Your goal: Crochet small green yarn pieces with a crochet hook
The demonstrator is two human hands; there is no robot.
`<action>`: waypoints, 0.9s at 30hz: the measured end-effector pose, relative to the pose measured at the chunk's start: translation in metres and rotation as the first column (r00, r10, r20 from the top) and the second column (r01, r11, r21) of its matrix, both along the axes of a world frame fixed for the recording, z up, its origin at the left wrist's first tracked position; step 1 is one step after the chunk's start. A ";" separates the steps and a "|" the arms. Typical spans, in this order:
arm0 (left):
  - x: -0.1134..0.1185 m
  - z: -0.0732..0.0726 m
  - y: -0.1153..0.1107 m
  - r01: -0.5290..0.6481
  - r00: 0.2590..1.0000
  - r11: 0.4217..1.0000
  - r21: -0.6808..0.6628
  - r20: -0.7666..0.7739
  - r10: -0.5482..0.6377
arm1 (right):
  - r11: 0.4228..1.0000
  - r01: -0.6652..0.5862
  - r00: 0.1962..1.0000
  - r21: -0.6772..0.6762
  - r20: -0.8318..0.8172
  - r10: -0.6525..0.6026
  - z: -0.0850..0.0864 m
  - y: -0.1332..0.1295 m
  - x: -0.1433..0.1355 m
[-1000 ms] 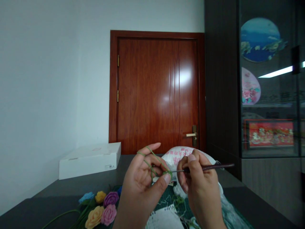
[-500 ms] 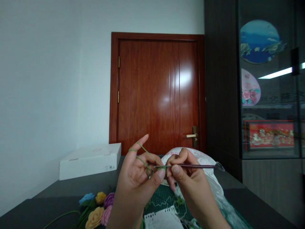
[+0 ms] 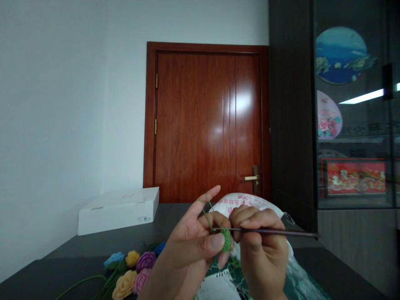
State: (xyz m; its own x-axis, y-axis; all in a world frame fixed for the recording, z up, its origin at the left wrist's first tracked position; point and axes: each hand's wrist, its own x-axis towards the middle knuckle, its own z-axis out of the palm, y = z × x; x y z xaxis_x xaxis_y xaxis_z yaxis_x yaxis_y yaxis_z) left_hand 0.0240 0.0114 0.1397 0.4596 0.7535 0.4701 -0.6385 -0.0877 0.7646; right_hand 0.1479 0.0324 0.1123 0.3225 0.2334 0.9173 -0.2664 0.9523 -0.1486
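Green yarn [image 3: 206, 216] loops round the raised index finger of my left hand [image 3: 195, 243]. Its thumb and other fingers pinch a small green crocheted piece [image 3: 226, 241]. My right hand [image 3: 261, 246] grips a dark crochet hook [image 3: 290, 232] that lies nearly level, its thin metal tip at the top edge of the green piece. Both hands are close together, almost touching, above the table.
Crocheted flowers [image 3: 125, 284] lie at the front left, with a white box [image 3: 118, 210] behind them. A white plastic bag [image 3: 250, 201], a spiral-edged paper [image 3: 218, 287] and a green mat are beneath and behind my hands. A dark cabinet [image 3: 292, 104] stands right.
Both hands have shifted right, and my right hand has turned. More of the green piece now shows, and the hook reaches farther right.
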 end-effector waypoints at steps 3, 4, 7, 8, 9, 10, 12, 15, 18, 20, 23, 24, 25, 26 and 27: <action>-0.002 0.001 -0.002 0.025 1.000 1.000 0.001 0.019 -0.025 | 0.974 -0.204 0.979 -0.100 -0.051 0.200 0.006 -0.005 -0.001; -0.003 0.001 -0.002 0.046 0.999 0.999 0.007 0.022 -0.046 | 0.958 -0.258 0.966 -0.125 -0.053 0.253 0.008 -0.006 0.000; -0.004 -0.002 0.002 0.109 0.994 0.994 0.033 0.012 -0.109 | 0.902 -0.382 0.924 -0.203 -0.057 0.379 0.012 -0.009 0.005; -0.004 -0.002 0.003 0.113 0.994 0.993 0.046 0.009 -0.113 | 0.881 -0.411 0.910 -0.235 -0.059 0.409 0.013 -0.010 0.006; -0.004 -0.002 0.005 0.096 0.995 0.993 0.070 0.007 -0.097 | 0.863 -0.431 0.900 -0.266 -0.059 0.431 0.013 -0.010 0.007; -0.004 -0.002 0.006 0.062 0.998 0.993 0.105 0.005 -0.063 | 0.852 -0.434 0.897 -0.292 -0.052 0.439 0.014 -0.009 0.007; -0.004 -0.001 0.007 -0.032 0.999 0.979 0.201 0.004 0.032 | 0.869 -0.388 0.914 -0.307 -0.011 0.405 0.013 -0.007 0.006; -0.003 -0.001 0.007 -0.141 0.989 0.939 0.313 0.004 0.147 | 0.945 -0.219 0.967 -0.244 0.074 0.243 0.011 -0.004 0.004; -0.001 -0.004 0.009 -0.184 0.981 0.921 0.343 0.005 0.194 | 0.992 -0.050 0.990 -0.118 0.123 0.065 0.009 -0.002 0.004; 0.000 -0.005 0.011 -0.192 0.979 0.915 0.354 -0.003 0.206 | 0.999 0.037 0.992 -0.032 0.124 -0.033 0.009 -0.002 0.005; 0.000 -0.006 0.014 -0.212 0.971 0.909 0.359 -0.028 0.237 | 0.997 0.080 0.991 0.010 0.107 -0.081 0.009 -0.002 0.006; 0.000 -0.006 0.015 -0.220 0.968 0.905 0.363 -0.034 0.249 | 0.998 0.068 0.993 0.003 0.101 -0.068 0.008 -0.002 0.006; 0.000 -0.005 0.014 -0.230 0.965 0.901 0.368 -0.035 0.261 | 0.999 0.045 0.995 -0.013 0.095 -0.043 0.008 -0.002 0.006; -0.001 -0.005 0.014 -0.235 0.963 0.896 0.377 -0.033 0.267 | 0.999 0.015 0.996 -0.030 0.090 -0.012 0.007 -0.001 0.006; -0.001 -0.004 0.013 -0.232 0.964 0.893 0.385 -0.033 0.265 | 0.999 -0.019 0.996 -0.047 0.087 0.023 0.006 -0.001 0.005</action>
State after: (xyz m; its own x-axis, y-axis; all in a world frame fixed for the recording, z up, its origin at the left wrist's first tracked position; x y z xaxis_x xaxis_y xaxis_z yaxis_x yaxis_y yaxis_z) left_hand 0.0227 0.0246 0.1352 0.3296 0.6242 0.7084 -0.4945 -0.5250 0.6927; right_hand 0.1532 0.0314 0.1186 0.2361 0.2820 0.9299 -0.2707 0.9382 -0.2158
